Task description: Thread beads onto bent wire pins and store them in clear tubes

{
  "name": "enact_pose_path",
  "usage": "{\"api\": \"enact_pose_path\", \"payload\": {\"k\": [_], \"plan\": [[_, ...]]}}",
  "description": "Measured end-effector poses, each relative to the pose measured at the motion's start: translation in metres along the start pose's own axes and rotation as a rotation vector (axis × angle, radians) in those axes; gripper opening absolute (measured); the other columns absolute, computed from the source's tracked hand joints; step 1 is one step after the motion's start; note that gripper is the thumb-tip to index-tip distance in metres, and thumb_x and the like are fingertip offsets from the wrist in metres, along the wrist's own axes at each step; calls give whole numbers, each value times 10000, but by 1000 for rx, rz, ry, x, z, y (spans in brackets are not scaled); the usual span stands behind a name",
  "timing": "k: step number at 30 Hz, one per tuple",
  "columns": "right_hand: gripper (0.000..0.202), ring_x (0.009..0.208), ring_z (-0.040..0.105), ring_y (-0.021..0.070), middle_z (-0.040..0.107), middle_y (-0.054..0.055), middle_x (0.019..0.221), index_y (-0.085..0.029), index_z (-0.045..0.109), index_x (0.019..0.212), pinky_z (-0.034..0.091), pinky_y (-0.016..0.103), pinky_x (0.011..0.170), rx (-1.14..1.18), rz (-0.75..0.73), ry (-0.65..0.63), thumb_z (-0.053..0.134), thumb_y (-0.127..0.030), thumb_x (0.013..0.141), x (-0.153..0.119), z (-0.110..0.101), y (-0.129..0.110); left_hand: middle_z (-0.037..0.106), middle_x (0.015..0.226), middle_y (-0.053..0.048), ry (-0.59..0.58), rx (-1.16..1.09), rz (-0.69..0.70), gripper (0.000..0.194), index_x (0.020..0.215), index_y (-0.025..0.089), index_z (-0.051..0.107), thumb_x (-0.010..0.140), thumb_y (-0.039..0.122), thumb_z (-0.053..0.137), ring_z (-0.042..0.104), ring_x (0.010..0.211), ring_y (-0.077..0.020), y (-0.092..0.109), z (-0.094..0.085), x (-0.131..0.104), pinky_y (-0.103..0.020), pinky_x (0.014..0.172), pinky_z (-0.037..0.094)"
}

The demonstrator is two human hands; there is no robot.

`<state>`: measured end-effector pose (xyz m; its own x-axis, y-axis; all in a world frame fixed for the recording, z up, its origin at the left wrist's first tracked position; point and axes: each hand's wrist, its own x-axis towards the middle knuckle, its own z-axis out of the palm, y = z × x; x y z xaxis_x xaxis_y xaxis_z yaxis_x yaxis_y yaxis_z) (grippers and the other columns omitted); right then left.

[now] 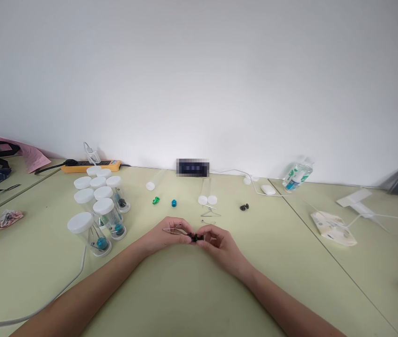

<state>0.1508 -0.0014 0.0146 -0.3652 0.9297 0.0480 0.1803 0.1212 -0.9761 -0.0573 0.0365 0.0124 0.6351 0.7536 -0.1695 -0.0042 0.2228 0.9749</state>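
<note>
My left hand [170,234] and my right hand [218,241] meet over the table's middle, both closed in a pinch on one small black part [196,238]. Its kind is too small to tell. A thin bent metal wire [170,230] sticks out leftward across my left fingers. Just beyond the hands lie more bent metal wire pieces [211,213]. Farther off are a small green piece [155,200], a round blue piece [174,203] and small black pieces [244,207].
Several clear tubes with white lids [80,223] stand at the left, holding blue and dark pieces. Clear tubes [205,189] lie at the back. An orange power strip [91,166] runs along the wall. A white cable [79,271] crosses at left; a clear bottle [297,175] stands at right.
</note>
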Motion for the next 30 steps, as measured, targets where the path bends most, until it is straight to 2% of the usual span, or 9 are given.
{"api": "enact_pose_path", "payload": {"k": [2, 6, 10, 15, 20, 25, 30], "plan": [[196, 619, 454, 100, 584, 7, 793, -202, 605, 912, 368, 228, 570, 3, 6, 3, 582, -374, 820, 0, 0, 0, 686, 937, -101, 5, 11, -5, 260, 890, 150, 637, 686, 295, 708, 641, 881, -235, 0, 0, 0, -339, 769, 471], [270, 609, 477, 114, 583, 7, 680, -185, 599, 871, 363, 237, 561, 29, 12, -25, 470, -422, 879, 0, 1, -2, 688, 930, -97, 1, 59, 16, 258, 877, 148, 641, 676, 291, 718, 632, 911, -239, -1, 0, 0, -337, 792, 463], [247, 675, 516, 135, 599, 16, 774, -205, 601, 912, 396, 254, 603, 10, 27, 1, 575, -429, 810, -1, 1, -4, 690, 924, -91, 4, 32, -2, 257, 891, 156, 632, 693, 305, 703, 640, 871, -229, 1, 0, -1, -337, 762, 475], [321, 605, 490, 124, 578, 9, 656, -181, 587, 852, 370, 245, 563, 33, 33, -33, 437, -464, 884, 0, 1, -5, 690, 933, -94, -12, 56, 27, 262, 881, 148, 638, 677, 290, 720, 632, 916, -240, 2, 1, 0, -343, 808, 460], [234, 667, 501, 123, 575, 1, 764, -209, 597, 913, 379, 237, 591, -9, 31, -6, 575, -420, 816, -1, 2, -4, 690, 926, -88, 1, 17, -5, 250, 889, 161, 631, 697, 305, 702, 640, 873, -233, 1, 1, -1, -342, 757, 473], [286, 630, 497, 122, 569, 0, 677, -190, 590, 867, 372, 240, 575, 15, 31, -39, 458, -444, 879, -2, 2, -6, 693, 918, -90, -5, 54, 12, 264, 877, 152, 643, 674, 301, 720, 636, 899, -240, 2, 2, -2, -340, 790, 461], [243, 658, 504, 127, 558, -2, 750, -212, 591, 920, 392, 242, 586, -38, 37, 4, 582, -425, 806, -1, 2, -5, 693, 923, -91, 6, 5, -1, 266, 879, 156, 639, 677, 312, 715, 644, 862, -234, 1, 2, -1, -331, 744, 476]]}}
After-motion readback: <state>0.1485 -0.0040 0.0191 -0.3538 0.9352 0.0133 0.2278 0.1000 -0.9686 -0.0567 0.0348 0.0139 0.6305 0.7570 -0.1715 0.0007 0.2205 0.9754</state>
